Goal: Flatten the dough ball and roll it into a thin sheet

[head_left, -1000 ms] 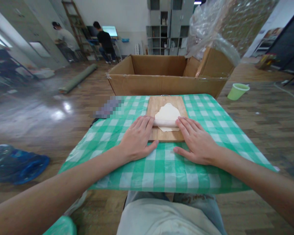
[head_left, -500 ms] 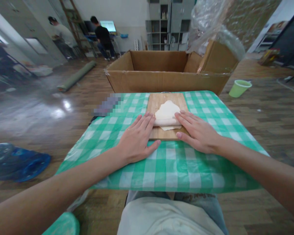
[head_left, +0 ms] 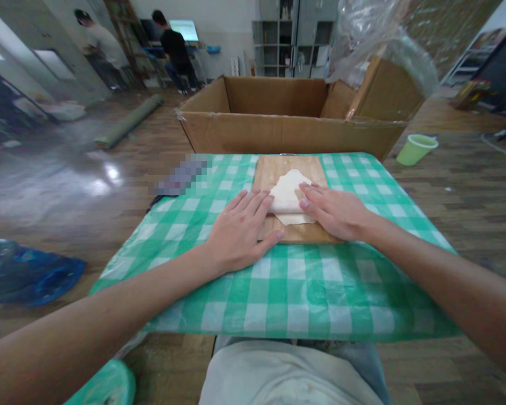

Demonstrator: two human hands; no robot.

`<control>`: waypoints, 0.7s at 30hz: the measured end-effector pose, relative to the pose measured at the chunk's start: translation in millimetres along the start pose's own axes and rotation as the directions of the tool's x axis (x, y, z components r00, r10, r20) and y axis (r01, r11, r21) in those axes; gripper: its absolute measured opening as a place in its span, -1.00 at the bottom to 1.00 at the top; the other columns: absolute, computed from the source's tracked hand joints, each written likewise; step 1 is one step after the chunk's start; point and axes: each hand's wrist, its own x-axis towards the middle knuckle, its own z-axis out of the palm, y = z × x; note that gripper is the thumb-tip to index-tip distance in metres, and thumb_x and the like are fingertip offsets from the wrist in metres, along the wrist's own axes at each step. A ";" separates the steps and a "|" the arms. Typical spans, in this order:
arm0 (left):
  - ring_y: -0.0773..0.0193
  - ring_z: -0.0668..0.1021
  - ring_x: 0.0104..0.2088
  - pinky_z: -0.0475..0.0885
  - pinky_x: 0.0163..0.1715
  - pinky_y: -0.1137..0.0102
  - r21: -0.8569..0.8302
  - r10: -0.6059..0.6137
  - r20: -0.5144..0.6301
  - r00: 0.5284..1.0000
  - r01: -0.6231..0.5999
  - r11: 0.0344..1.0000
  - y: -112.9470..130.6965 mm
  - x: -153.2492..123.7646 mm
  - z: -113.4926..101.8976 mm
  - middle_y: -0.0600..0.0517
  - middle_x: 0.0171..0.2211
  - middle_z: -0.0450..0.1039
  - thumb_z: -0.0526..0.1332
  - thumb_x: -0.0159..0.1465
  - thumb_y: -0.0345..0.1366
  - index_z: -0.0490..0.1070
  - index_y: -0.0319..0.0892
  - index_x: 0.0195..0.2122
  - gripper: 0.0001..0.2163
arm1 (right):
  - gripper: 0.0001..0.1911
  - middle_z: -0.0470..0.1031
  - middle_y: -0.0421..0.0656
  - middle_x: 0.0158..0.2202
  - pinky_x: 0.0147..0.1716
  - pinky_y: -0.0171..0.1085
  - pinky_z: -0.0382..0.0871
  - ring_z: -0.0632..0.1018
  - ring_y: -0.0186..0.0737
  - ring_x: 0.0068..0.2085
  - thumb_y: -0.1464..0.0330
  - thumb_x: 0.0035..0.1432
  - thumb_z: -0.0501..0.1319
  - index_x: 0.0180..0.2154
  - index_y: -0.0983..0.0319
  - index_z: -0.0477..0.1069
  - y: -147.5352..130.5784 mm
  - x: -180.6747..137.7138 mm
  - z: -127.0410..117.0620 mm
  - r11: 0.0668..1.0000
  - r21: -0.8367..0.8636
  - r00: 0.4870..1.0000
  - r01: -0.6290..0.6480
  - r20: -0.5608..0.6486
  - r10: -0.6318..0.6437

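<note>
A pale rolling pin [head_left: 287, 208] lies crosswise on a thin, uneven sheet of dough [head_left: 292, 183]. Under the dough is a wooden cutting board [head_left: 267, 166] on the table. My left hand [head_left: 245, 226] rests palm down over the pin's left end, fingers stretched out and thumb apart. Over the right end lies my right hand [head_left: 336, 211], also palm down, its fingers extended forward and its thumb near the dough. Both ends of the pin are hidden beneath my hands.
A green-and-white checked cloth [head_left: 219, 298] covers the table. A blurred dark item [head_left: 181, 177] lies at its left edge. Beyond stands a large cardboard box [head_left: 287, 126]; a green bucket [head_left: 416, 151] is right. Two people sit far back.
My right hand has shifted forward and slightly left, its thumb now closer to its fingers. My left hand has moved slightly right. The pin stays on the dough; the whole view has shifted slightly.
</note>
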 end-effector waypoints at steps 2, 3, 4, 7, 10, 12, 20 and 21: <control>-0.09 0.19 0.49 0.02 0.50 0.00 -0.013 0.014 0.001 1.000 -0.014 1.000 5.5 -11.9 -2.7 -0.23 0.45 0.20 0.01 0.48 0.13 0.14 -0.29 0.45 -0.31 | -0.17 0.33 0.11 0.41 0.26 0.17 0.38 0.40 0.21 0.38 -0.10 0.50 -0.28 0.40 0.31 0.28 -10.2 -20.4 -3.6 0.999 -0.025 0.999 0.042 0.008 -0.041; -0.10 0.18 0.49 0.01 0.50 -0.01 -0.017 0.019 0.004 1.000 -0.019 1.000 8.4 -17.4 -4.4 -0.22 0.46 0.19 0.02 0.48 0.12 0.11 -0.27 0.47 -0.30 | -0.18 0.31 0.15 0.41 0.25 0.16 0.39 0.41 0.21 0.37 -0.08 0.51 -0.25 0.41 0.35 0.25 -14.8 -29.6 -4.9 0.997 -0.034 0.998 0.063 0.010 -0.063; -0.11 0.18 0.49 0.01 0.50 -0.03 -0.020 0.022 0.011 1.000 -0.022 1.000 11.1 -22.3 -6.5 -0.21 0.47 0.17 0.02 0.48 0.12 0.08 -0.26 0.48 -0.29 | -0.18 0.29 0.18 0.42 0.26 0.15 0.39 0.40 0.21 0.38 -0.08 0.51 -0.22 0.41 0.39 0.22 -18.8 -37.7 -5.6 0.996 -0.040 0.997 0.083 0.008 -0.083; -0.14 0.21 0.48 0.04 0.50 -0.05 -0.020 0.020 0.028 0.999 -0.019 1.000 17.5 -32.6 -14.6 -0.21 0.48 0.16 0.05 0.47 0.11 0.06 -0.24 0.50 -0.29 | -0.16 0.20 0.21 0.46 0.33 0.14 0.31 0.31 0.20 0.43 -0.09 0.50 -0.14 0.43 0.44 0.17 -26.4 -55.0 -4.5 0.991 -0.056 0.992 0.125 -0.005 -0.126; -0.14 0.27 0.45 0.12 0.48 -0.04 -0.029 0.028 0.035 0.999 -0.027 0.999 18.0 -33.8 -22.4 -0.19 0.45 0.22 0.05 0.47 0.10 0.12 -0.22 0.48 -0.32 | -0.12 0.15 0.22 0.48 0.37 0.16 0.23 0.25 0.22 0.46 -0.12 0.47 -0.08 0.44 0.45 0.13 -30.2 -64.8 -1.2 0.985 -0.079 0.987 0.155 -0.034 -0.158; -0.09 0.34 0.41 0.20 0.45 0.01 -0.043 0.029 0.063 0.998 -0.026 0.999 14.1 -28.0 -24.5 -0.17 0.41 0.29 0.02 0.48 0.09 0.18 -0.20 0.45 -0.37 | -0.09 0.12 0.24 0.49 0.38 0.18 0.20 0.22 0.25 0.47 -0.14 0.45 -0.05 0.45 0.47 0.11 -32.1 -68.8 0.7 0.979 -0.105 0.983 0.173 -0.049 -0.179; -0.05 0.03 0.55 0.04 0.48 0.02 -0.016 -0.048 0.110 0.993 0.050 0.999 -10.8 33.0 -4.6 -0.24 0.54 -0.03 -0.21 0.54 0.08 0.02 -0.31 0.51 -0.32 | -0.06 0.11 0.22 0.50 0.38 0.20 0.21 0.18 0.28 0.49 -0.17 0.43 -0.06 0.48 0.43 0.08 -28.8 -59.8 -1.7 0.980 -0.096 0.983 0.177 -0.041 -0.181; -0.05 0.03 0.55 0.04 0.48 0.01 -0.021 -0.067 0.130 0.989 0.070 0.997 -13.3 41.4 -1.7 -0.23 0.55 -0.05 -0.23 0.54 0.09 0.02 -0.29 0.51 -0.31 | -0.07 0.12 0.21 0.49 0.39 0.20 0.19 0.16 0.27 0.49 -0.16 0.44 -0.08 0.47 0.44 0.10 -25.4 -54.1 -2.9 0.981 -0.084 0.984 0.174 -0.031 -0.177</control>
